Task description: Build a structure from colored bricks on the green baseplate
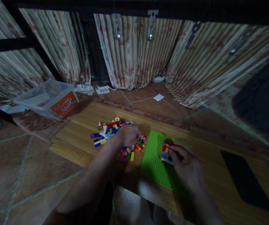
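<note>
The floor (5, 175) consists of reddish-brown tiles with pale joints. Pleated, patterned curtains (136, 59) extend across the far side. Metal hooks (151, 26) hang below a dark horizontal beam (134, 5). A patterned rug (34, 123) adjoins the wood-grain table (75, 140). Lighting is dim.

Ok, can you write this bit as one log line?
left hand: at brick pile | right hand: touching brick block | green baseplate: beneath block
</note>
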`<act>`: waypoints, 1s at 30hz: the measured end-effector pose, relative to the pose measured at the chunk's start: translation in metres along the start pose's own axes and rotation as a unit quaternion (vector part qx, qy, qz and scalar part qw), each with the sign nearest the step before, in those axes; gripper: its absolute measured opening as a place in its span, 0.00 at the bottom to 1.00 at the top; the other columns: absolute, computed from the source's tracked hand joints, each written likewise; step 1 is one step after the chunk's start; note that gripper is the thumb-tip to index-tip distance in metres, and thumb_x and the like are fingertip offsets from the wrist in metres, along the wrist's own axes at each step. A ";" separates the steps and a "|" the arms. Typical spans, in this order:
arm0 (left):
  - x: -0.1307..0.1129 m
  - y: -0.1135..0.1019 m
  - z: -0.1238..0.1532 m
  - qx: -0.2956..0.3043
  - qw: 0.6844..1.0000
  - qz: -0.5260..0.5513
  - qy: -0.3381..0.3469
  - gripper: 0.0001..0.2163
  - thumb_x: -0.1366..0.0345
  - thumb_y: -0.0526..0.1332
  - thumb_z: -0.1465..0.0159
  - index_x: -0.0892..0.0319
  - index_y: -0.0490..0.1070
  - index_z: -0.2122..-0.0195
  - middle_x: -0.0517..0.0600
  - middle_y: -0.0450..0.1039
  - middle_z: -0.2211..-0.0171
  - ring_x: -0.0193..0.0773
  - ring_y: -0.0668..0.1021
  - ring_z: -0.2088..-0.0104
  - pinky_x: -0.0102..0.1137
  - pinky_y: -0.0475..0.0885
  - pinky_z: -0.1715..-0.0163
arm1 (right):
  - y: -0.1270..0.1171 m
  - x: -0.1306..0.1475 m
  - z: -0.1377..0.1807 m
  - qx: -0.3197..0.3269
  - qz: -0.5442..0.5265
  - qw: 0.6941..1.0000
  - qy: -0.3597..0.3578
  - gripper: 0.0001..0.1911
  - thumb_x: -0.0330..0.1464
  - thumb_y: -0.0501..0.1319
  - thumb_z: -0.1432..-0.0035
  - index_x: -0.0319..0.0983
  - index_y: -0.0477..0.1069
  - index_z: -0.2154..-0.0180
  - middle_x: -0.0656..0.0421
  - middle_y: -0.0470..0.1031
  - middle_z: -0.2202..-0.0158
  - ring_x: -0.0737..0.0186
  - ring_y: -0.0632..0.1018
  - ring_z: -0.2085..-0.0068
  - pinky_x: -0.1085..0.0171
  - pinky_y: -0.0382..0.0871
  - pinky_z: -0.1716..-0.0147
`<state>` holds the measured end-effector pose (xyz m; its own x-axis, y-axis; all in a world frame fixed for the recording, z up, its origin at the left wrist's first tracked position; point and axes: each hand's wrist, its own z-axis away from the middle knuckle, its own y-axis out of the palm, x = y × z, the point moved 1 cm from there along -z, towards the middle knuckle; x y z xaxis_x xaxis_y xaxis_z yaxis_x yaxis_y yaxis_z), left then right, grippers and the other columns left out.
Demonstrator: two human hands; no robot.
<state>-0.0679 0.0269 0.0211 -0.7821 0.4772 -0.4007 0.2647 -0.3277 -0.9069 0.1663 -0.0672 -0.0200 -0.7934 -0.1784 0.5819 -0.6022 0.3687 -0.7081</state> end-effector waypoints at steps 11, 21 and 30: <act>-0.002 0.003 -0.002 -0.004 1.000 0.009 0.007 0.05 0.69 0.60 0.48 0.57 0.74 0.78 0.49 0.77 0.75 0.38 0.75 0.69 0.29 0.63 0.71 | 0.000 0.004 -0.001 0.004 -0.009 1.000 0.015 0.13 0.41 0.58 0.40 0.41 0.78 0.64 0.53 0.76 0.54 0.54 0.76 0.54 0.51 0.68 0.49; -0.025 0.007 -0.007 0.068 0.938 0.323 0.102 0.07 0.62 0.60 0.41 0.61 0.72 0.67 0.44 0.70 0.76 0.30 0.70 0.74 0.25 0.63 0.74 | -0.001 0.029 -0.001 0.028 -0.157 0.987 -0.013 0.12 0.37 0.60 0.39 0.45 0.75 0.54 0.57 0.76 0.52 0.59 0.75 0.50 0.56 0.69 0.50; -0.056 0.021 -0.015 0.071 0.874 0.468 0.108 0.07 0.63 0.61 0.41 0.62 0.72 0.68 0.43 0.67 0.75 0.29 0.68 0.74 0.25 0.63 0.71 | -0.006 0.030 0.001 -0.037 -0.193 0.981 -0.010 0.08 0.33 0.61 0.40 0.47 0.77 0.60 0.61 0.79 0.60 0.62 0.78 0.58 0.61 0.72 0.58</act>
<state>-0.0101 0.0058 0.0228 -0.1307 0.0837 -0.9879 0.6466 -0.7481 -0.1489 0.1459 -0.0753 0.0012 -0.5105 -0.3356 0.7917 -0.8501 0.3357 -0.4058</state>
